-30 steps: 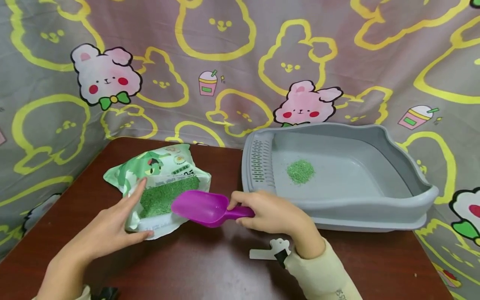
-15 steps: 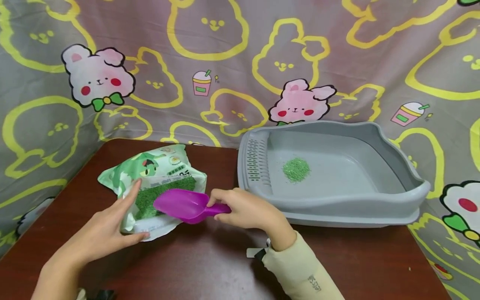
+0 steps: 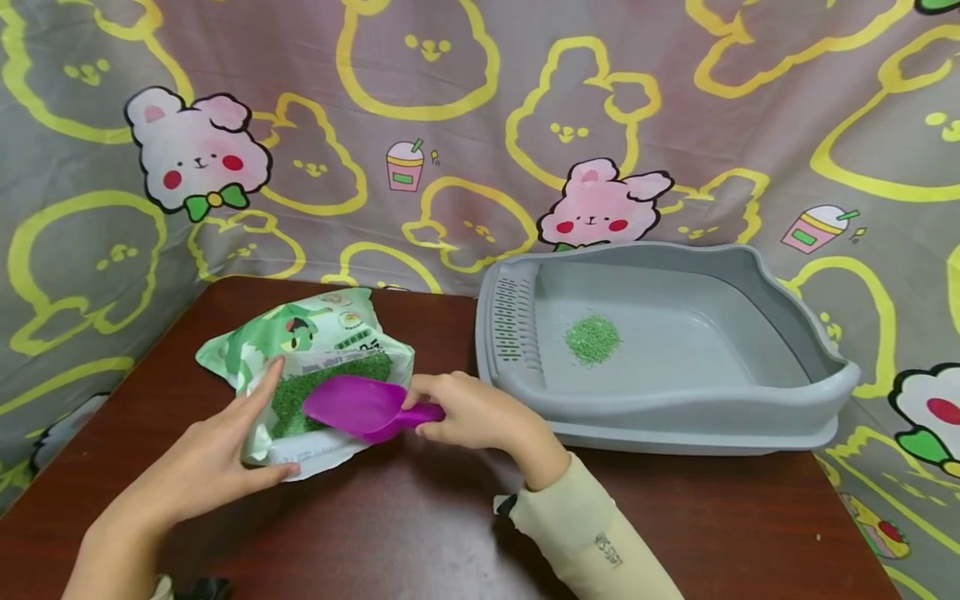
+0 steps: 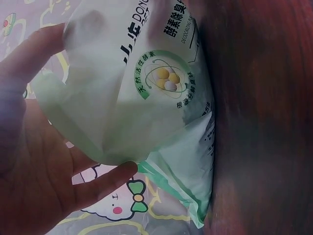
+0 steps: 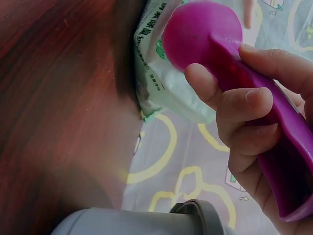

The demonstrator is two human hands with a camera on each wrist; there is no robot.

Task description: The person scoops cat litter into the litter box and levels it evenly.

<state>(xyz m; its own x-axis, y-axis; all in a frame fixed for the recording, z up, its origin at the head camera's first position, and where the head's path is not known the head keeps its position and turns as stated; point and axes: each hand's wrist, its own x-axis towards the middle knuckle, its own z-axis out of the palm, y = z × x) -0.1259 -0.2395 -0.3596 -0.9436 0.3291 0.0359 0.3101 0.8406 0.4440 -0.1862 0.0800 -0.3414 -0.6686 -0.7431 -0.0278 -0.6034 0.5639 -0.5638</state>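
one purple scoop (image 3: 352, 405) is gripped in the right hand (image 3: 472, 408), left hand (image 3: 204, 454) (fingers spread) touching the bag (image 3: 266, 336).

Reddish-brown table (image 3: 442, 517): open granule bag (image 3: 330, 329) left, gray tray (image 3: 697, 414) right.

Bag (image 3: 258, 333) on table (image 3: 435, 517), left of tray (image 3: 690, 342); granules (image 3: 592, 339) in both; scoop (image 3: 356, 407) at bag's mouth; curtain (image 3: 465, 83) behind.

Bag (image 4: 112, 107) cut off @ top, L-wrist view; scoop handle (image 5: 288, 120) ptly hidden by R fingers (image 5: 244, 105).
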